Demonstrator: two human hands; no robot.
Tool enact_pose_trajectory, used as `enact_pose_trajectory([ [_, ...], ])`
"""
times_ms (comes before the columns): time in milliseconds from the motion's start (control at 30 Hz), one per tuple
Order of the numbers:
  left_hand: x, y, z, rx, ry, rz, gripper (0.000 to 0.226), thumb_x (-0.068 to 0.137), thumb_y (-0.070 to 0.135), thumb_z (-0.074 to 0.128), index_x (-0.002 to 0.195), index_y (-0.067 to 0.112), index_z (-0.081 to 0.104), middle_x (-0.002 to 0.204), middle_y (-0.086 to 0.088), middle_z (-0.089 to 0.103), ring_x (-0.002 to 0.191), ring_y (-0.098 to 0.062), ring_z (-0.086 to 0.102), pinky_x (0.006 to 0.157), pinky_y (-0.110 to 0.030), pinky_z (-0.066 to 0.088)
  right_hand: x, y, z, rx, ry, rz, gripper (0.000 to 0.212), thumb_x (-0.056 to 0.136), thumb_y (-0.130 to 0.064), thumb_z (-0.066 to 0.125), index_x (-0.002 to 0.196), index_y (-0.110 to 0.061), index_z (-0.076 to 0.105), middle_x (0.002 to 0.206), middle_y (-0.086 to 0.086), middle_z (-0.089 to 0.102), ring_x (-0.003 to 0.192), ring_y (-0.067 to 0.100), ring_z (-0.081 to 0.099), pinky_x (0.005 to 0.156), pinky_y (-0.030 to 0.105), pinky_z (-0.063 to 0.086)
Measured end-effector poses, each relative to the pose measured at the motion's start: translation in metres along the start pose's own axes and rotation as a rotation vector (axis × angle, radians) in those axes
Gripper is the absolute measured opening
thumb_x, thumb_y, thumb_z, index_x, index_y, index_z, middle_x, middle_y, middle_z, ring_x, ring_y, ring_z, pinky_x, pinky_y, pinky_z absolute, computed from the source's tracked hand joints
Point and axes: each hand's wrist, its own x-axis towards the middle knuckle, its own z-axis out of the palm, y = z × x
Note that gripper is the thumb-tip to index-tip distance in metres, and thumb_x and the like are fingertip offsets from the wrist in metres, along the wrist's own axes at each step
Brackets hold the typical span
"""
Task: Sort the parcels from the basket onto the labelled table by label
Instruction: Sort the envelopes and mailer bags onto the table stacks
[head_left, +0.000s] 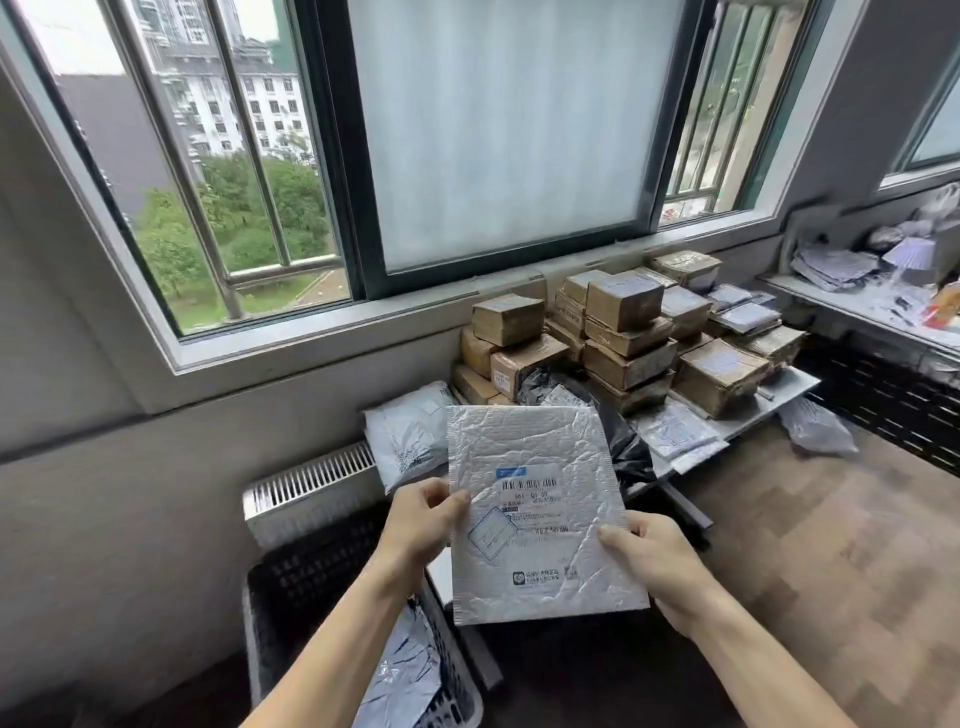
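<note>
I hold a silver-white bubble mailer (535, 457) upright in front of me, its printed shipping label facing me. My left hand (418, 525) pinches its left edge and my right hand (649, 556) grips its lower right edge. Below my left forearm stands the dark plastic basket (270, 597), with grey poly-bag parcels (405, 670) inside. Beyond the mailer is the low grey table (795, 387) under the window, stacked with brown cardboard boxes (623, 332) and flat grey mailers (675, 431).
A grey poly parcel (405, 431) leans at the table's left end and a black bag (628, 441) lies behind the mailer. One grey bag (815, 426) lies on the wooden floor. A radiator (311, 483) lines the wall. A cluttered shelf (872, 306) runs at right.
</note>
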Motion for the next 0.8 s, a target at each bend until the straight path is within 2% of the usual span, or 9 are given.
enact_pose_trajectory([
  [67,0.014,-0.005,0.028,0.004,0.025,-0.022,0.022,0.097,0.008,0.067,0.076,0.004,0.069,0.066,0.002,0.063,0.063,-0.012,0.053,0.059,-0.029,0.042,0.022,0.012,-0.018,-0.008,-0.016,0.008,0.019,0.102,-0.002,0.056,0.100,0.005,0.074,0.095,0.019,0.079,0.091,0.037,0.077,0.089,0.058,0.060],
  [200,0.043,-0.011,0.089,0.005,0.109,-0.078,0.019,0.097,0.006,0.065,0.079,0.005,0.068,0.071,-0.002,0.064,0.063,-0.012,0.055,0.054,-0.023,0.042,0.072,0.017,-0.067,-0.041,-0.071,0.024,0.018,0.102,-0.002,0.056,0.100,0.005,0.072,0.094,0.018,0.079,0.090,0.036,0.077,0.088,0.056,0.060],
  [333,0.071,-0.011,0.145,0.051,0.205,-0.088,0.027,0.098,0.011,0.066,0.071,0.011,0.062,0.067,0.001,0.059,0.063,-0.014,0.052,0.058,-0.027,0.041,0.128,0.011,-0.114,-0.108,-0.117,0.022,0.027,0.101,-0.014,0.063,0.103,0.013,0.067,0.098,0.025,0.076,0.095,0.042,0.074,0.090,0.059,0.059],
  [467,0.104,-0.002,0.178,0.064,0.325,-0.120,0.035,0.098,0.020,0.068,0.066,0.013,0.056,0.062,0.001,0.052,0.061,-0.017,0.044,0.063,-0.031,0.035,0.180,-0.002,-0.133,-0.154,-0.036,-0.009,0.016,0.097,-0.015,0.070,0.093,0.000,0.074,0.085,0.010,0.079,0.082,0.030,0.077,0.079,0.048,0.063],
  [567,0.138,0.006,0.185,0.026,0.302,-0.146,0.031,0.098,0.021,0.068,0.071,0.009,0.062,0.064,-0.003,0.051,0.061,-0.018,0.041,0.064,-0.032,0.035,0.221,-0.013,-0.140,-0.218,0.000,-0.032,0.017,0.095,-0.015,0.072,0.092,0.001,0.070,0.082,0.008,0.074,0.072,0.021,0.069,0.067,0.035,0.055],
  [667,0.179,0.003,0.187,0.016,0.298,-0.172,0.028,0.099,0.022,0.068,0.078,0.004,0.066,0.069,-0.009,0.051,0.062,-0.018,0.040,0.064,-0.032,0.034,0.263,-0.020,-0.140,-0.257,0.000,-0.046,0.006,0.096,-0.014,0.070,0.093,-0.009,0.068,0.088,0.006,0.072,0.077,0.020,0.065,0.068,0.032,0.050],
  [800,0.241,-0.008,0.193,0.012,0.315,-0.197,0.034,0.099,0.024,0.065,0.078,-0.003,0.067,0.066,-0.009,0.052,0.061,-0.019,0.043,0.063,-0.031,0.034,0.317,-0.026,-0.132,-0.322,0.014,-0.058,0.006,0.096,-0.016,0.069,0.100,-0.015,0.066,0.097,0.006,0.074,0.087,0.021,0.069,0.078,0.037,0.054],
])
